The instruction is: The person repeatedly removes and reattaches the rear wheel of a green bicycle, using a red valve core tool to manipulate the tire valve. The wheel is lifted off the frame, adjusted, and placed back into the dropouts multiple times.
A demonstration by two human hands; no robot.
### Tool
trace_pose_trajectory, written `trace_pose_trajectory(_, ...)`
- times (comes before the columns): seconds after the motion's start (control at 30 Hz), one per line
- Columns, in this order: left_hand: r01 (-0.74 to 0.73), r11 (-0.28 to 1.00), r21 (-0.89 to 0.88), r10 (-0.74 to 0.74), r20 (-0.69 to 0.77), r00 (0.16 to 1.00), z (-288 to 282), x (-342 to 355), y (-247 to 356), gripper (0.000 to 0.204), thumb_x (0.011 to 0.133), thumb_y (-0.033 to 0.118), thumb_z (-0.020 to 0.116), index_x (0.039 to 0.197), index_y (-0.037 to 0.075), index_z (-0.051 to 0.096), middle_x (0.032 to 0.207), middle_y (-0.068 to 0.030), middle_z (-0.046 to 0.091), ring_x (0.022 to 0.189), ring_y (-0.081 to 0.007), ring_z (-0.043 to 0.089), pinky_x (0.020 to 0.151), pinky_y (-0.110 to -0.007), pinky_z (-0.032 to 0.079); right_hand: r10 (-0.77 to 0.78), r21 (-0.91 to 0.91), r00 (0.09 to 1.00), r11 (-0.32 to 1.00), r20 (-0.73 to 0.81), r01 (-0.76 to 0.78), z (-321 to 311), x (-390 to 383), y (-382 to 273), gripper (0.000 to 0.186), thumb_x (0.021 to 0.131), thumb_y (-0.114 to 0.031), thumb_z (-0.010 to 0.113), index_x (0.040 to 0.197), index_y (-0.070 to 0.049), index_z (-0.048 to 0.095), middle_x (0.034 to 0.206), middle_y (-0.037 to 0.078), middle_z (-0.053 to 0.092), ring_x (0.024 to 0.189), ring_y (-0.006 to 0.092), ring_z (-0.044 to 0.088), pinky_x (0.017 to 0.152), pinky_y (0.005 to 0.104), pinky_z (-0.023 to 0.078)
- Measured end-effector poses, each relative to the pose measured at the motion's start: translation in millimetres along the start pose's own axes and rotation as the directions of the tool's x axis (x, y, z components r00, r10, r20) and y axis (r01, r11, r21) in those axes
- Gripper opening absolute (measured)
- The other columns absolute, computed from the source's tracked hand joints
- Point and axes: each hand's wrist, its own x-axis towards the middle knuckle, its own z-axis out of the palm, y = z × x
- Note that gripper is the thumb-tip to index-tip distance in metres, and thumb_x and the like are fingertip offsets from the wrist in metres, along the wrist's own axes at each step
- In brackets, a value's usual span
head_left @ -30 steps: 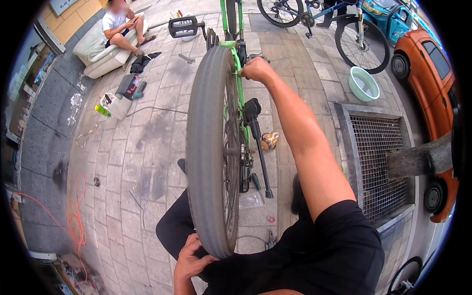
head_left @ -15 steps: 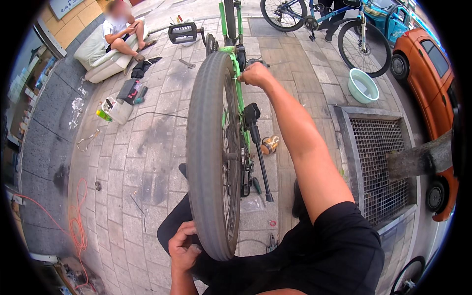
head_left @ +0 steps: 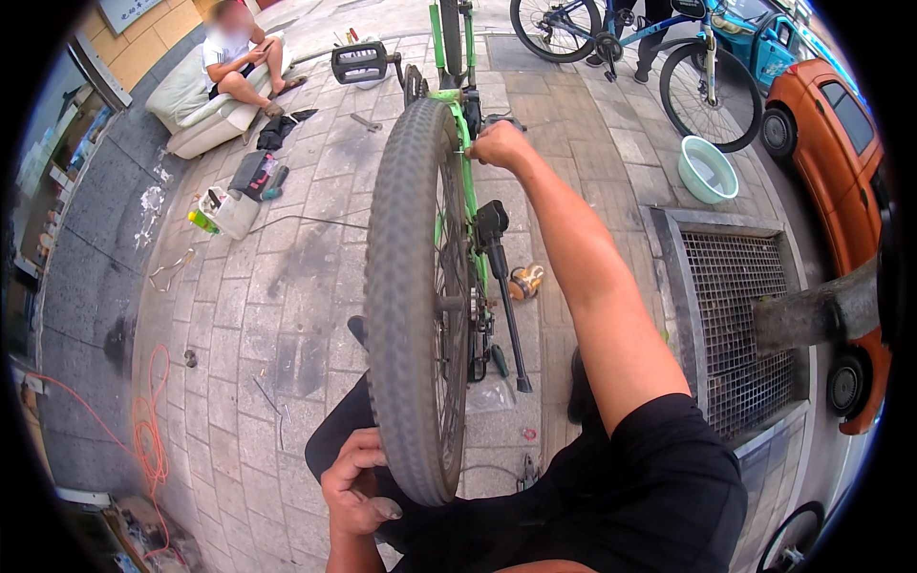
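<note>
A green bicycle [head_left: 467, 179] stands upside down before me, its knobby rear tyre [head_left: 406, 248] upright and close. Beyond the wheel my right hand [head_left: 500, 148] is closed at the green frame tube near the top of the tyre; its fingertips are partly hidden. My left hand [head_left: 355, 485] is beside the near lower part of the tyre, with curled fingers at the tread and the thumb held apart. A black kickstand [head_left: 506, 277] hangs on the frame's right side. At the upper left of the wheel a black pedal [head_left: 359, 63] sticks out.
A toolbox [head_left: 256, 178] and a white container [head_left: 225, 214] stand on the paving to the left, near an orange cable [head_left: 151, 444]. Right are a metal grate [head_left: 740, 315], tree trunk [head_left: 821, 310] and pale green basin [head_left: 708, 169]. A person sits on a sofa [head_left: 186, 105].
The tyre's tread was smeared by spinning and now shows distinct knobs, so the wheel turns slower. My left hand has shifted slightly at the tyre; my right hand keeps its place.
</note>
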Motion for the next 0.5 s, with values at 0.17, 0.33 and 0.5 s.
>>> trace_pose_trajectory(0.17, 0.047, 0.999, 0.011, -0.047, -0.015, 0.999, 2.6, -3.7, 0.5, 0.059, 0.069, 0.031, 0.100, 0.107, -0.005, 0.072, 0.122, -0.0170, 0.065, 0.118, -0.0278, 0.061, 0.104, -0.041, 0.046, -0.004, -0.020, 1.000, 1.000, 0.012, 0.005, 0.8, -4.1, -6.4, 0.033, 0.076, -0.034, 0.085, 0.090, -0.004, 0.081, 0.097, 0.016, 0.079, 0.096, 0.0308, 0.075, 0.089, 0.0407, 0.057)
trace_pose_trajectory(0.33, 0.153, 0.984, -0.090, -0.156, -0.025, 0.987, -3.0, -26.0, -12.2, 0.045, 0.077, 0.020, 0.095, 0.109, -0.003, 0.073, 0.124, -0.0143, 0.064, 0.118, -0.0254, 0.062, 0.104, -0.040, 0.047, -0.016, 0.003, 1.000, 1.000, 0.012, 0.016, -2.2, -4.4, -3.7, 0.033, 0.075, -0.034, 0.086, 0.086, -0.004, 0.080, 0.091, 0.015, 0.078, 0.090, 0.0297, 0.074, 0.086, 0.0409, 0.057)
trace_pose_trajectory(0.5, 0.159, 0.987, 0.016, -0.158, -0.044, 0.986, -7.2, -40.4, -19.0, 0.041, 0.077, 0.017, 0.095, 0.105, -0.003, 0.074, 0.124, -0.0148, 0.065, 0.117, -0.0265, 0.062, 0.104, -0.041, 0.047, -0.005, -0.007, 1.000, 1.000, 0.009, 0.005, -3.1, -8.5, -7.0, 0.034, 0.075, -0.035, 0.086, 0.089, -0.004, 0.081, 0.094, 0.015, 0.079, 0.094, 0.0299, 0.075, 0.088, 0.0404, 0.057)
